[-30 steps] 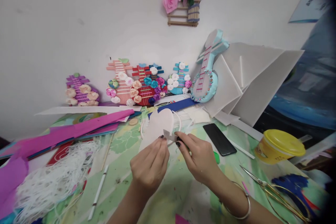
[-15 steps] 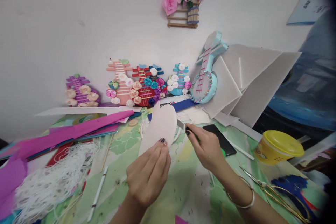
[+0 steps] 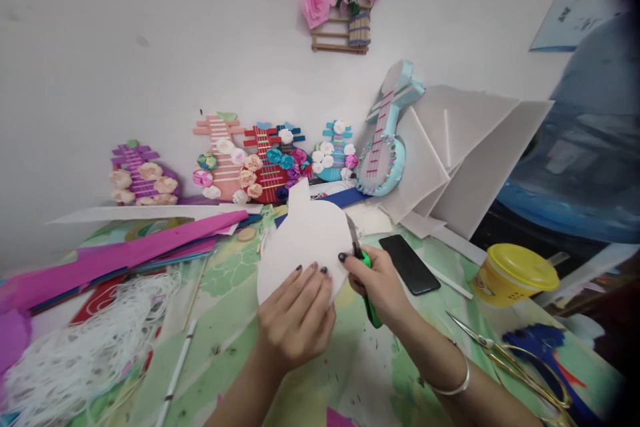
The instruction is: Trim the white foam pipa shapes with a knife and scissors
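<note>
Left hand point(image 3: 297, 323) lies with its fingers slightly parted, their tips on the face of the white cutout point(image 3: 310, 233) — whether the thumb clamps it from beneath cannot be told. Right hand point(image 3: 383, 283) is closed around the green-handled knife point(image 3: 369, 307), its blade pointing up beside the cutout's right edge, thumb at that same edge. The cutout, rounded with a narrow neck, is at the middle of the table point(image 3: 240, 373), in front of both hands.

The yellow tub point(image 3: 513, 277) stands right of the black phone point(image 3: 409, 264), lid on — its contents are hidden. High on the wall rack point(image 3: 340, 37), green leaves rise at the small basket point(image 3: 359, 29).
</note>
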Demonstrator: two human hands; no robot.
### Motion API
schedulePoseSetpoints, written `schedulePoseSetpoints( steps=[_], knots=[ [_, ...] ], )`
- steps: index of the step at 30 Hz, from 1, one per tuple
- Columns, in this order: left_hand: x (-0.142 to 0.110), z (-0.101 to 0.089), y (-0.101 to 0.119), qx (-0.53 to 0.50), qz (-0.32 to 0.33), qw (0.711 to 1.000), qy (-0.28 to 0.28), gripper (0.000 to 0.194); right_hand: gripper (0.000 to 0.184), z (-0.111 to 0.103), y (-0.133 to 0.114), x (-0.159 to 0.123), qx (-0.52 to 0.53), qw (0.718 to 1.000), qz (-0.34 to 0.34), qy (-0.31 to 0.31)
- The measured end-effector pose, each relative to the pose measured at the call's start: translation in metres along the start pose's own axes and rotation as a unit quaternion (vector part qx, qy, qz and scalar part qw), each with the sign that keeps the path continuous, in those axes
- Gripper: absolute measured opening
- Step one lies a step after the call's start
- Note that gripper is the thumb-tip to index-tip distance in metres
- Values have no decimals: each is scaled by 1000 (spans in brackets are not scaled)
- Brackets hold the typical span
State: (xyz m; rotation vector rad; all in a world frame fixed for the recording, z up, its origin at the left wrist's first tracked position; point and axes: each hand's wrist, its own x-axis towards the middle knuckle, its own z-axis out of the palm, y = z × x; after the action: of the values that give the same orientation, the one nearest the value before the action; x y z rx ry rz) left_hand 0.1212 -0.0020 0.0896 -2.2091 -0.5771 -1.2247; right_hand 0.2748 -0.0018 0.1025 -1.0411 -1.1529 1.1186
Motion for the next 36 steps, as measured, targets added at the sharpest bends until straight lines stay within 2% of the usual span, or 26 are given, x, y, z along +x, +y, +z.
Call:
schedulePoseSetpoints(
  steps=[3, 6, 8, 10, 12, 15, 21, 27, 36],
  knots=[
    [-1, 6, 4, 49, -75, 996, -11, 33, 20, 9, -1, -8, -56, 997, -29, -34],
    [-1, 9, 5, 73, -85, 994, -8, 30, 16, 13, -5, -16, -170, 979, -93, -58],
    [-2, 8, 3, 82, -90, 993, -3, 27, 15, 12, -8, -20, -290, 942, -159, -61],
    [-1, 6, 1, 99, -105, 990, 3, 29, 18, 10, -9, -22, -392, 891, -220, -55],
    [0, 3, -1, 116, -122, 986, 15, 34, 23, 9, -7, -24, -450, 852, -262, -51],
    [1, -2, -3, 118, -133, 984, 31, 37, 24, 9, -1, -24, -486, 820, -299, -45],
    [1, -6, -5, 105, -135, 984, 43, 30, 21, 14, 4, -24, -507, 796, -331, -5],
    [3, -6, 1, 138, -123, 982, 34, 30, 23, 18, 6, -27, -555, 754, -351, 21],
    [6, -9, -1, 144, -114, 983, 28, 25, 24, 19, 7, -28, -586, 735, -339, 45]
  ],
)
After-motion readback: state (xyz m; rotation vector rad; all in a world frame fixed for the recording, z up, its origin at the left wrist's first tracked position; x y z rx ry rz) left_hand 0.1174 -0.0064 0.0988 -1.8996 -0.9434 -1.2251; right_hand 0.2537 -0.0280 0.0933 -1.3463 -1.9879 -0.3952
